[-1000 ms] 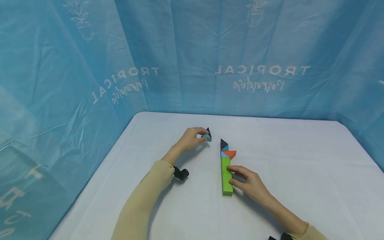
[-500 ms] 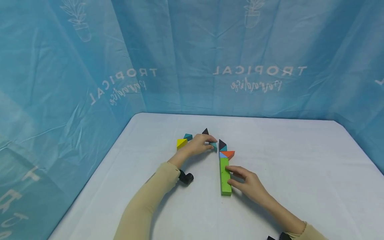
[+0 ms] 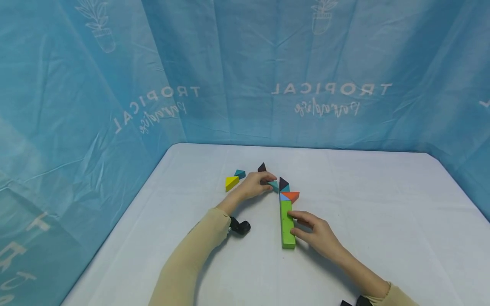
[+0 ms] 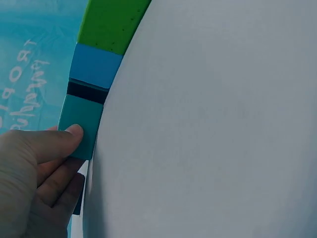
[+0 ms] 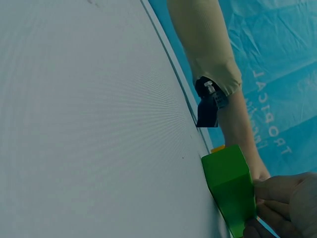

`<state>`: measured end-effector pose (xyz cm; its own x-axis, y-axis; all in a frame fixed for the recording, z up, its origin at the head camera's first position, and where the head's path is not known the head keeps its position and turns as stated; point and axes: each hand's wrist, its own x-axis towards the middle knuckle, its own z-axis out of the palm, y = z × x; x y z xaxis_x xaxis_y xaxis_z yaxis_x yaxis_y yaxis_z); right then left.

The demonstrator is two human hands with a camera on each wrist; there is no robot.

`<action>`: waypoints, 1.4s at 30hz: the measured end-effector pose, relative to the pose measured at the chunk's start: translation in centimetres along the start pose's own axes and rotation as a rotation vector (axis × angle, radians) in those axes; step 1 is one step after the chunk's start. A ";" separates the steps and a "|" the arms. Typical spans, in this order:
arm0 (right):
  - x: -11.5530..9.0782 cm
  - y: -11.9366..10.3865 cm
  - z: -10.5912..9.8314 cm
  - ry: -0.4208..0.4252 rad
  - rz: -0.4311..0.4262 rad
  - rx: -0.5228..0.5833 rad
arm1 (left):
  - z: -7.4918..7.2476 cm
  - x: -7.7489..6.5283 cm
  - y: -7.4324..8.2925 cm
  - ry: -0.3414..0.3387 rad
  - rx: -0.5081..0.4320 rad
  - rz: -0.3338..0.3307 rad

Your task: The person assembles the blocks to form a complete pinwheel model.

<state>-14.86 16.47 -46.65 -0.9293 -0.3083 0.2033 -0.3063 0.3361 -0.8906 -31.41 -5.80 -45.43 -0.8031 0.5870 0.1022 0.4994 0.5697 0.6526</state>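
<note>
My left hand (image 3: 253, 185) pinches a teal triangular block (image 3: 274, 186), thumb on its face in the left wrist view. That block lies right at the left side of a dark triangular block (image 3: 283, 184) at the far end of a row. Below the dark one in the row come a small blue-teal triangle (image 3: 286, 189), an orange-red triangle (image 3: 293, 196), a light blue triangle (image 3: 284, 197) and a long green bar (image 3: 286, 225). The fingertips of my right hand (image 3: 317, 234) touch the green bar's right side, fingers relaxed; the right wrist view shows the bar's green end (image 5: 227, 171) up close.
Left of the row lie a yellow triangular block (image 3: 231, 183) and a teal block (image 3: 240, 174). A black triangular block (image 3: 262, 167) stands just behind my left hand. White cloth covers the table (image 3: 363, 191); a blue printed curtain (image 3: 245, 114) hangs around it.
My left hand has moved right and nearer with the teal block, bringing it against the row. The yellow and teal blocks behind it came into view. The right hand stays at the green bar.
</note>
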 end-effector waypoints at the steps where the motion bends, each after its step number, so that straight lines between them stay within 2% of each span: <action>1: 0.0 0.0 0.0 0.000 0.000 -0.001 | 0.1 0.0 -0.1 0.010 -0.005 0.005; 9: -0.1 0.0 0.1 -0.006 -0.011 0.007 | 0.7 0.0 0.1 0.037 -0.066 0.000; 23: -0.1 -0.1 0.1 -0.006 -0.010 0.031 | 0.8 0.2 0.0 0.053 -0.055 0.014; 35: 0.0 0.0 0.1 -0.007 0.000 0.018 | 0.8 0.1 -0.1 0.048 -0.083 0.031; 39: 0.0 0.0 0.0 -0.002 0.001 0.013 | 0.0 0.1 -0.1 0.017 -0.127 0.027; 42: 0.0 -0.1 0.0 -0.003 0.006 0.005 | -1.2 0.0 0.0 0.057 -0.199 0.029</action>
<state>-14.82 16.46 -46.59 -0.9304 -0.3092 0.1967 -0.2997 0.3331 -0.8940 -31.83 -6.47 -44.47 -0.8091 0.5651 0.1614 0.4529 0.4247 0.7839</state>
